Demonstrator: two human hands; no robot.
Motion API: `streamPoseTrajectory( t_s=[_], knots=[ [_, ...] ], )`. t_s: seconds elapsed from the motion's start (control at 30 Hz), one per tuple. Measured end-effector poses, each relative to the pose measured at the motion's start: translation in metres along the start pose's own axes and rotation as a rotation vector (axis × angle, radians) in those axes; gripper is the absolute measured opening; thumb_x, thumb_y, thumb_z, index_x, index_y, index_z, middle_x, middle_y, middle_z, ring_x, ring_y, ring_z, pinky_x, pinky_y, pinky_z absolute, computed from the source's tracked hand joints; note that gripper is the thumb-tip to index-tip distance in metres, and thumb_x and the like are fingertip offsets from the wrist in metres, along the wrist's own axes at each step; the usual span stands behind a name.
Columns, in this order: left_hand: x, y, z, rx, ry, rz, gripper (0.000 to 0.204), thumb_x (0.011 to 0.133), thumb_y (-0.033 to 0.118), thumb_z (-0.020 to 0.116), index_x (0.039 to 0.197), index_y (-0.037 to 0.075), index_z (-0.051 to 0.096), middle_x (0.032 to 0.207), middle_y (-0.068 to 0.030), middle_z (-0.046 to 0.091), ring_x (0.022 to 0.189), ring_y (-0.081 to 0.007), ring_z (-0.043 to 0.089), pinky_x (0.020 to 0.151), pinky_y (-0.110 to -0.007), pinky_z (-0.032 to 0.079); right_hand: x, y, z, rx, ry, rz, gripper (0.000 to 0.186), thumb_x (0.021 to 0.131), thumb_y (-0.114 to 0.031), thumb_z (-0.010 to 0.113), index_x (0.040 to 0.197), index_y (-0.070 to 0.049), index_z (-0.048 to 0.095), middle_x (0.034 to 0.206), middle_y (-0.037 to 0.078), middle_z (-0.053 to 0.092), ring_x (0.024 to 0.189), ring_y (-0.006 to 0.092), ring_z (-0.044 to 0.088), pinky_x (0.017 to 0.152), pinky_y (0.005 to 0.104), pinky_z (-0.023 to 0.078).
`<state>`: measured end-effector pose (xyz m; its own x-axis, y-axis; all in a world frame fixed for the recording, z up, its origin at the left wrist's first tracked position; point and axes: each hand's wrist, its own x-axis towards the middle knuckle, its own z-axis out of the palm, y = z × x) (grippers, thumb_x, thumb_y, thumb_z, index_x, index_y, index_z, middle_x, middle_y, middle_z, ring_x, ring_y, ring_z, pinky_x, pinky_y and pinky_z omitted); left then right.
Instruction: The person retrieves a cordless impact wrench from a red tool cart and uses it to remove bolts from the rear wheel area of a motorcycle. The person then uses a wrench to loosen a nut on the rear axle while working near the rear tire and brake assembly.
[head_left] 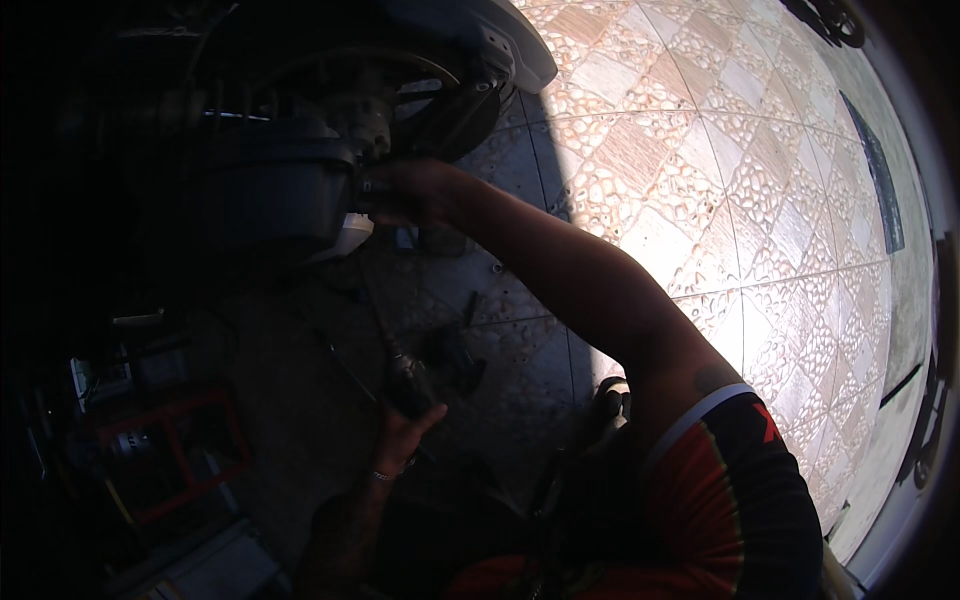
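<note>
A scooter fills the upper left, mostly in deep shadow, with its rear wheel (430, 90) at the top. Below the wheel is a dark boxy housing (280, 185) with a rounded lid edge. My right hand (415, 192) reaches to the right side of this housing; its fingers are too dark to make out. Lower down, my left hand (405, 432) is closed around a dark-bodied power driver (408, 385). A long thin shaft runs from the driver up toward the underside of the housing. A pale rounded part (350, 237) shows below the housing.
Another dark tool-like object (458, 362) is beside the driver. A red frame (180, 455) stands at lower left, among dim clutter. Patterned floor tiles (690, 150) lie brightly lit to the right. My shoe (612, 400) is under my right arm.
</note>
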<state>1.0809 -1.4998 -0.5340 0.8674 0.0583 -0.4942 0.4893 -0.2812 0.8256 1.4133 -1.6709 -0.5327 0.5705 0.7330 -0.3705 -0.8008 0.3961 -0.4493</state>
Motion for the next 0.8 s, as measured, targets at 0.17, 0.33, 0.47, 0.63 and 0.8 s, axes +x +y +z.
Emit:
streamPoseTrajectory(
  t_s=[0.17,0.33,0.47,0.63,0.8],
  knots=[
    [0.002,-0.006,-0.004,0.028,-0.051,-0.031,0.065,0.080,0.008,0.087,0.134,0.003,0.053,0.124,-0.0017,0.056,0.112,-0.0141,0.055,0.093,-0.031,0.052,0.000,0.006,-0.002,0.110,-0.075,-0.078,0.028,0.104,-0.026,0.058,0.127,-0.010,0.059,0.115,0.007,0.068,0.095,0.0170,0.071,0.078,0.0337,0.063],
    [0.002,-0.007,-0.006,0.057,-0.061,-0.014,0.066,0.080,0.008,0.087,0.136,0.003,0.052,0.124,-0.0020,0.056,0.112,-0.0144,0.056,0.092,-0.031,0.052,0.018,0.005,-0.008,0.045,0.012,-0.036,0.027,0.103,-0.026,0.059,0.124,-0.009,0.061,0.116,0.007,0.068,0.092,0.0165,0.071,0.074,0.0305,0.061],
    [0.002,-0.003,-0.003,0.070,-0.054,-0.023,0.067,0.080,0.009,0.087,0.136,0.002,0.051,0.124,-0.0023,0.056,0.111,-0.0146,0.056,0.092,-0.031,0.052,0.015,0.005,-0.005,0.024,0.093,0.002,0.028,0.101,-0.029,0.064,0.122,-0.010,0.064,0.115,0.008,0.068,0.088,0.0160,0.070,0.072,0.0301,0.060],
    [0.001,-0.001,-0.003,0.060,-0.033,-0.043,0.065,0.080,0.010,0.087,0.134,0.003,0.052,0.120,-0.0020,0.057,0.105,-0.0134,0.057,0.087,-0.031,0.053,-0.013,0.007,-0.016,-0.145,0.112,-0.241,0.032,0.097,-0.031,0.071,0.119,-0.008,0.065,0.112,0.011,0.070,0.092,0.0186,0.071,0.077,0.0340,0.060],
    [-0.001,-0.008,-0.005,0.042,-0.049,-0.019,0.066,0.079,0.010,0.087,0.134,0.003,0.052,0.120,-0.0028,0.058,0.103,-0.0146,0.058,0.085,-0.032,0.055,-0.020,0.003,-0.013,0.026,0.240,-0.738,0.042,0.084,-0.011,0.081,0.119,0.002,0.060,0.110,0.014,0.069,0.093,0.0244,0.073,0.076,0.0391,0.063]
  ],
)
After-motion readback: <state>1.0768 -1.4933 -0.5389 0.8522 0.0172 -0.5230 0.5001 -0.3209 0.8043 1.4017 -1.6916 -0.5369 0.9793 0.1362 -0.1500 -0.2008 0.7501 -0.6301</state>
